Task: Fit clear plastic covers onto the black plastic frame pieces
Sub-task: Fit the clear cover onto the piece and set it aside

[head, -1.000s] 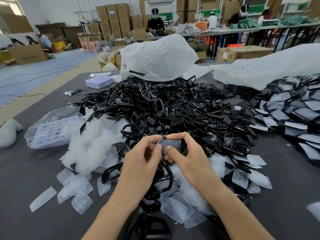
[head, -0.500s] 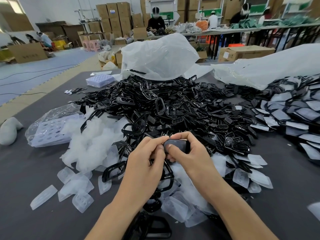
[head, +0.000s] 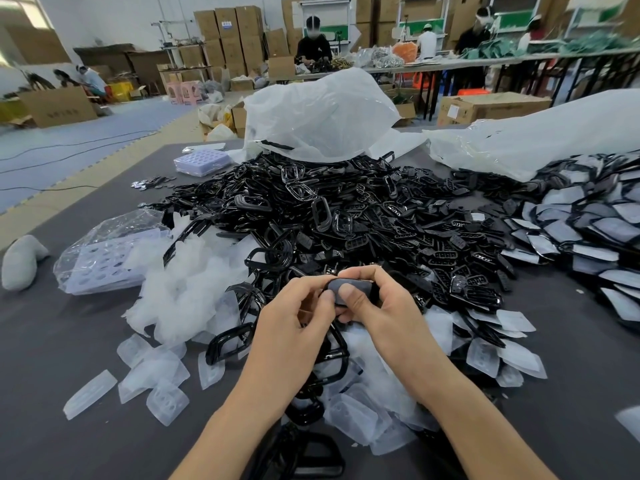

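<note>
Pressing with both thumbs, I held one black frame piece (head: 367,289) up over the near edge of the pile of loose frames (head: 346,216), clear of the table (head: 52,358). My left hand (head: 294,327) pinched its left end, fingers curled behind and thumb on the face. My right hand (head: 388,306) gripped the right end the same way, with the right thumb (head: 350,296) flat on the middle of the face. Both hands were clamped on that one piece, thumbs nearly touching.

The face looked grey and dull, not glossy like the bare frames, so I judged a clear cover (head: 338,285) was laid over it. I could not tell whether its edges were seated, because my fingers hid the rim.

Notes on doing it well:
- Square the cover to the frame's outline first.
- Walk the thumbs outward from the middle so no corner rides up.
- Back the frame with the fingertips, as it looked thin enough to flex.
- Check all round the rim before letting go.

Spare clear covers (head: 166,400) lay near my left forearm. Covered pieces (head: 588,230) were heaped far right, the likely drop spot.
</note>
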Demonstrator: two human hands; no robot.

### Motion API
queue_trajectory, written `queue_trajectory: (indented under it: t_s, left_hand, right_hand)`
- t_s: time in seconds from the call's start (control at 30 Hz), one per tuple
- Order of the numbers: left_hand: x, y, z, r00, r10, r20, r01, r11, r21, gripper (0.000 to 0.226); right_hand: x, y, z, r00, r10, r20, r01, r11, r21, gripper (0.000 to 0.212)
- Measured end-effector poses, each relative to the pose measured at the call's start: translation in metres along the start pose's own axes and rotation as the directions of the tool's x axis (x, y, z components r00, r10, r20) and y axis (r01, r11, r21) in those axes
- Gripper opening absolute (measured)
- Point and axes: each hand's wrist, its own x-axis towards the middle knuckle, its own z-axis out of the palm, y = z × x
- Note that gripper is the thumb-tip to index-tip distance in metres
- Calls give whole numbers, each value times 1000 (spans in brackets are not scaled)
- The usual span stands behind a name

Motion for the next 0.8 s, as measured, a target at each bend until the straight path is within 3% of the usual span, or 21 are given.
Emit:
queue_trajectory:
  t_s: [0.23, 0.47, 0.63, 0.8]
  left_hand:
    - [-1, 0, -1, 998, 53, -25, -51, 997, 59, 37]
    - [1, 3, -1, 1000, 4, -1, -4, 1000, 17, 26]
    - [3, 6, -4, 996, -81, 29, 86, 977, -194, 16]
    - [-3, 6, 2, 999, -25, -46, 19, 991, -129, 17]
  right_hand:
    - [0, 3, 3, 999, -5, -32, 4, 1000, -18, 16]
    - [0, 2, 2, 999, -33, -6, 33, 998, -44, 22]
    - [-1, 1, 1, 999, -34, 22, 34, 999, -26, 21]
    - [0, -2, 0, 1000, -11, -15, 12, 997, 71, 15]
